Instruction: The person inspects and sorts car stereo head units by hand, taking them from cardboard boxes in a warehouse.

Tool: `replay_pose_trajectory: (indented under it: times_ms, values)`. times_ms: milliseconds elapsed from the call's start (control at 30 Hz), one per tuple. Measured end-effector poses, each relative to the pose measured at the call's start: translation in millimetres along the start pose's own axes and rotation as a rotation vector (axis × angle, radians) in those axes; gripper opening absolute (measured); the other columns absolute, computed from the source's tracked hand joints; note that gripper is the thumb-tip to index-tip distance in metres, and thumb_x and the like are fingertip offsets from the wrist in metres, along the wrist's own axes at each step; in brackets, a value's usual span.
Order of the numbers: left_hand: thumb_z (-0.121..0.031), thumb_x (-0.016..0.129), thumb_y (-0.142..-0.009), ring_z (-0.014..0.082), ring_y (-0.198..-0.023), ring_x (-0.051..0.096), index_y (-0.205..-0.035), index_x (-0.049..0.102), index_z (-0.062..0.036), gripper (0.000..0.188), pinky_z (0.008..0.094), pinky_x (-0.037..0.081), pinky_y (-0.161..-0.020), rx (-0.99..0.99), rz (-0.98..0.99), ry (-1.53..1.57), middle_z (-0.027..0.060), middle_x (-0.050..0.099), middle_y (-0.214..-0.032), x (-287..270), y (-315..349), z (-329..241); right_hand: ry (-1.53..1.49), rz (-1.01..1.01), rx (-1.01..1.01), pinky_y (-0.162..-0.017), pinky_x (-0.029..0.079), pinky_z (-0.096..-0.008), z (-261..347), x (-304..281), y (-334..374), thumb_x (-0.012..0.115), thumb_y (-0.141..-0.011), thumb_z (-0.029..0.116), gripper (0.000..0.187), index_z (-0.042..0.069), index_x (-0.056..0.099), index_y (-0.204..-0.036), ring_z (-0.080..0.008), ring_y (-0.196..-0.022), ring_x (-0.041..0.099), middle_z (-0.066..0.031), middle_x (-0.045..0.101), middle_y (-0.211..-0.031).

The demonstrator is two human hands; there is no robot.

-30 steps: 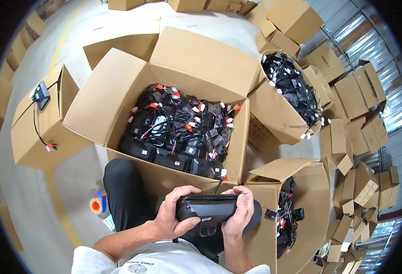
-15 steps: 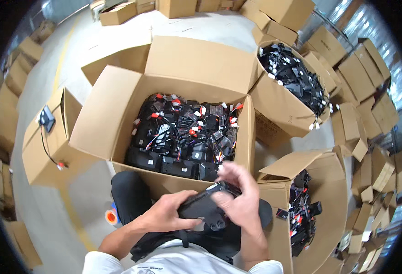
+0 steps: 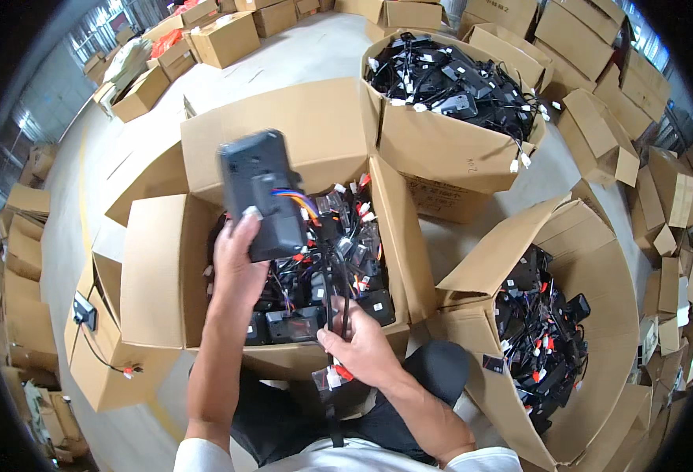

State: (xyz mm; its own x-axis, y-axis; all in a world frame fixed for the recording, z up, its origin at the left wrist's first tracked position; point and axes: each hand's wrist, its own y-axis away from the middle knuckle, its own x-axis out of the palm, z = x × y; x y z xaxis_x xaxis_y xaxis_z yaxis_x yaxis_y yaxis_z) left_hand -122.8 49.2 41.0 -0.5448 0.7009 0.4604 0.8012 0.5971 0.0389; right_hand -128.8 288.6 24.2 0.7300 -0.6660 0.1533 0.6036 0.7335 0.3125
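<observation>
A black rectangular plastic device [image 3: 258, 197] is held up over the middle cardboard box, tilted. My left hand [image 3: 240, 250] is closed on its lower left edge. Purple and orange wires come out of the device and run into black cables [image 3: 330, 287]. My right hand [image 3: 356, 340] is closed around these cables above the box's near edge. Red and white connectors [image 3: 337, 375] dangle below that hand. Inside the box [image 3: 406, 236] lie several similar black devices [image 3: 293, 324] with tangled wires and connectors, partly hidden by the held device and my hands.
Another open box [image 3: 449, 141] of black devices stands far right, and a third box [image 3: 472, 385] near right. At left, a single device [image 3: 85, 313] with a hanging cable rests on a carton [image 3: 103, 358]. Stacked cartons [image 3: 582, 39] line the right and back.
The device has gone from above my lap up and forward over the middle box in my left hand. My right hand has left the device and grips its cables. The view has shifted.
</observation>
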Motion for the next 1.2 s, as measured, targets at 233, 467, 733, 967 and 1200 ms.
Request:
replay_pose_trajectory:
  times_ms: [233, 467, 733, 967, 1200]
  values:
    - [-0.030, 0.069, -0.091, 0.0241, -0.098, 0.068, -0.123, 0.055, -0.0017, 0.045, 0.0496, 0.056, -0.087, -0.279, 0.044, -0.046, 0.0103, 0.066, -0.111, 54, -77, 132, 0.189, -0.274, -0.161, -0.104, 0.042, -0.0365, -5, -21, 11, 0.065, -0.093, 0.013, 0.066, -0.005, 0.031, -0.146, -0.0265, -0.122, 0.053, -0.0206, 0.050, -0.135]
    - [-0.038, 0.069, -0.091, 0.0284, -0.098, 0.067, -0.125, 0.054, 0.0014, 0.054, 0.0488, 0.061, -0.074, -0.481, -0.139, -0.360, 0.0150, 0.064, -0.110, 39, -128, 227, 0.304, -0.126, -0.241, -0.109, 0.038, -0.0393, 2, -30, 19, 0.065, -0.094, 0.023, 0.054, -0.004, 0.047, -0.137, -0.0337, -0.128, 0.050, -0.0223, 0.052, -0.135]
    - [-0.047, 0.066, -0.091, 0.0300, -0.089, 0.067, -0.130, 0.049, 0.0068, 0.069, 0.0412, 0.060, -0.058, -0.357, -0.223, -0.504, 0.0192, 0.062, -0.113, 55, -135, 264, 0.350, -0.075, -0.295, -0.103, 0.043, -0.0403, 2, -32, 27, 0.064, -0.095, 0.022, 0.048, -0.001, 0.051, -0.134, -0.0334, -0.122, 0.056, -0.0203, 0.057, -0.131]
    - [-0.064, 0.063, -0.085, 0.0411, -0.099, 0.068, -0.139, 0.042, 0.0022, 0.088, 0.0488, 0.058, -0.075, -0.568, -0.041, -0.807, 0.0258, 0.063, -0.118, 40, -131, 262, 0.402, -0.182, -0.377, -0.093, 0.048, -0.0433, -24, -20, 25, 0.063, -0.091, 0.017, 0.040, -0.002, 0.053, -0.125, -0.0365, -0.109, 0.059, -0.0195, 0.060, -0.118]
    - [-0.028, 0.071, -0.088, 0.0280, -0.094, 0.066, -0.123, 0.052, 0.0161, 0.060, 0.0360, 0.051, -0.087, 0.316, 0.096, -1.057, 0.0247, 0.068, -0.105, -26, -110, 259, 0.216, -0.382, -1.140, -0.086, 0.053, -0.0417, 69, -15, 92, 0.060, -0.081, 0.000, 0.030, -0.011, 0.060, -0.109, -0.0359, -0.097, 0.063, -0.0238, 0.061, -0.109]
